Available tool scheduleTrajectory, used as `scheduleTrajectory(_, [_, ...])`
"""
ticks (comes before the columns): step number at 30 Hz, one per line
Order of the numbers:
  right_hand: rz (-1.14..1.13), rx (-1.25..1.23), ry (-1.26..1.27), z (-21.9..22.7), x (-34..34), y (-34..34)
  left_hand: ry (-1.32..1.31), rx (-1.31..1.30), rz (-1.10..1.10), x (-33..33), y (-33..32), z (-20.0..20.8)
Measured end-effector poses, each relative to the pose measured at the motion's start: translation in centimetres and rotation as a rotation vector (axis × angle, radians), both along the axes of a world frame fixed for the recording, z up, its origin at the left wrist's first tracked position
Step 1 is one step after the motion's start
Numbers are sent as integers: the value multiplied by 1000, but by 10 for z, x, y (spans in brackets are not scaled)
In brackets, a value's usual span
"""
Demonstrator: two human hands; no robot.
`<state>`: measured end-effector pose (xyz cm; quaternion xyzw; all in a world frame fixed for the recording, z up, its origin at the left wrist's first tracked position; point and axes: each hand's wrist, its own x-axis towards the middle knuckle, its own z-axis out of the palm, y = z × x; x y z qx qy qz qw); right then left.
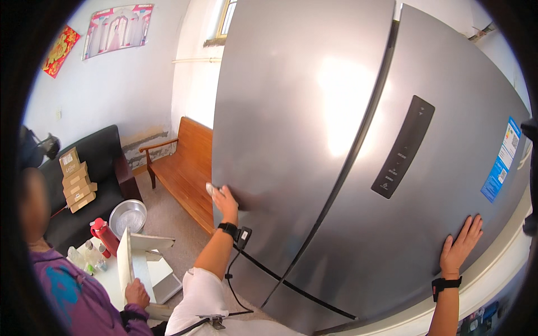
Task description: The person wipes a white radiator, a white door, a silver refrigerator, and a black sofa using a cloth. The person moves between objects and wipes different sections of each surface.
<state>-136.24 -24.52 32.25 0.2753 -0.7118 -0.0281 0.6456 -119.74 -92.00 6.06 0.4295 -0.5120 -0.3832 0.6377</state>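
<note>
A tall silver-grey refrigerator [291, 123] fills the middle and right of the view, its doors closed and its body tilted in the picture. My left hand [224, 203] is at its left edge, the fingers bent around a small whitish cloth-like piece [210, 189]; most of that piece is hidden. Lower on the right-hand door, my right hand [462, 245] lies flat with its fingers stretched. A dark control panel [404, 147] and a blue-and-white label [501, 159] are on that door.
Another person [61, 274] at the lower left grips a white panel [131, 260] over a low table [115, 283]. A red thermos [105, 235] and a metal basin [128, 217] are close by. Behind stand a wooden bench [182, 173] and a black sofa [103, 154] with cardboard boxes [77, 182].
</note>
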Motion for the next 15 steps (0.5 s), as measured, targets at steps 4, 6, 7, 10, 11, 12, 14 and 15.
scheduleTrajectory(4, [20, -8, -11, 1, 1, 1, -36, -312, -18, -11, 41, 90])
scheduleTrajectory(6, [18, -4, -10, 0, 0, 1, -115, -703, -18, -18, 76, 170])
scheduleTrajectory(7, [20, -5, -11, 0, 0, 2, -137, -820, -46, -21, 95, 212])
scheduleTrajectory(10, [13, -11, -30, 0, -2, 2, -249, -1189, 26, -24, 150, 317])
scheduleTrajectory(11, [17, -9, -24, 0, -2, 2, -280, -1328, 4, -23, 160, 347])
scheduleTrajectory(12, [20, -8, -18, 0, -3, 3, -313, -1466, -20, -23, 166, 374])
scheduleTrajectory(14, [18, -5, -15, -1, -3, 3, -299, -1686, 31, -31, 166, 426])
scheduleTrajectory(15, [13, -5, -15, -1, -3, 3, -269, -1687, 78, -34, 160, 448])
